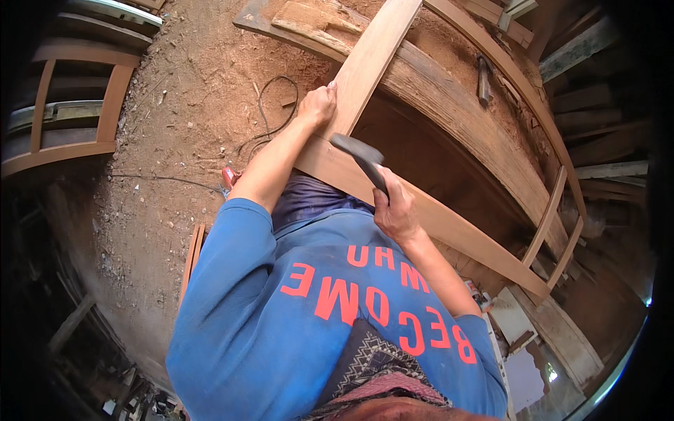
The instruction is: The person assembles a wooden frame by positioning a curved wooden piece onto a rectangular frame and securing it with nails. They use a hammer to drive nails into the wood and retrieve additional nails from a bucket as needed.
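My right hand point(398, 209) is closed round the handle of a dark hammer point(358, 149), whose head is raised near the corner of a large wooden frame. One board point(375, 59) of this frame runs away from me. The other, a long rail point(435, 214), crosses in front of my body toward the lower right. My left hand point(318, 105) grips the left edge of the far-running board, just beyond the corner. Its fingertips are partly hidden. Whether the hammer head touches the wood, I cannot tell.
Under the frame lies a thick rough beam point(456, 105). A second dark tool point(484, 81), hammer-like, rests beyond it in the sawdust. A curved wooden rail point(523, 84) closes the frame's far right side. Another slatted frame point(111, 105) stands left. A dark cable point(261, 105) loops on the dirt floor.
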`<state>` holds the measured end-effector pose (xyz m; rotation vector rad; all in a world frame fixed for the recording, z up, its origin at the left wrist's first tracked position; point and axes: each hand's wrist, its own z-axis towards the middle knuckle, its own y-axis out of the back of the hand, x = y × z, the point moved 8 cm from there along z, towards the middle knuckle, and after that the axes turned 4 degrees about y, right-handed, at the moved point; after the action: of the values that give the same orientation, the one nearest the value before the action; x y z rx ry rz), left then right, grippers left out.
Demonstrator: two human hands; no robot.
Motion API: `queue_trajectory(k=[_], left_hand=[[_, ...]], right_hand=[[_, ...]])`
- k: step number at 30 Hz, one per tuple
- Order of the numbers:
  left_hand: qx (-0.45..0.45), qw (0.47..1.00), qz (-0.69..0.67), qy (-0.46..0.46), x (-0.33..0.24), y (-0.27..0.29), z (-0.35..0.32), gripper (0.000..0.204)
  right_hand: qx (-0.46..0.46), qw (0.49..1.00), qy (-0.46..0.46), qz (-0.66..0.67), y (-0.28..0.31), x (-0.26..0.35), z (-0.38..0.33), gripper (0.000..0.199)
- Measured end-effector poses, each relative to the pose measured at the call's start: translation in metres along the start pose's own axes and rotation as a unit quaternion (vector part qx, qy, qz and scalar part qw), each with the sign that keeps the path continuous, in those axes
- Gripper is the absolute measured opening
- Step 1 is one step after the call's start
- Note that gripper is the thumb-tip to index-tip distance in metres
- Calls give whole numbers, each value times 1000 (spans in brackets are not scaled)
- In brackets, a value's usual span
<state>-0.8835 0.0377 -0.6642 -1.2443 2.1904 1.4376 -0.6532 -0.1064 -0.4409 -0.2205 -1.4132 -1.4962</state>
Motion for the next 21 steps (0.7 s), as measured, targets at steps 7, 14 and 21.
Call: queue_trajectory(k=[7, 14, 21], left_hand=[[-1, 1000, -1, 11, 3, -9, 0, 76], [-36, 999, 6, 4, 6, -7, 8, 73], [-11, 1000, 13, -5, -1, -6, -6, 74]], right_hand=[[99, 986, -127, -36, -30, -46, -45, 34], [205, 951, -207, -104, -58, -71, -42, 28], [216, 952, -193, -101, -69, -76, -52, 33]])
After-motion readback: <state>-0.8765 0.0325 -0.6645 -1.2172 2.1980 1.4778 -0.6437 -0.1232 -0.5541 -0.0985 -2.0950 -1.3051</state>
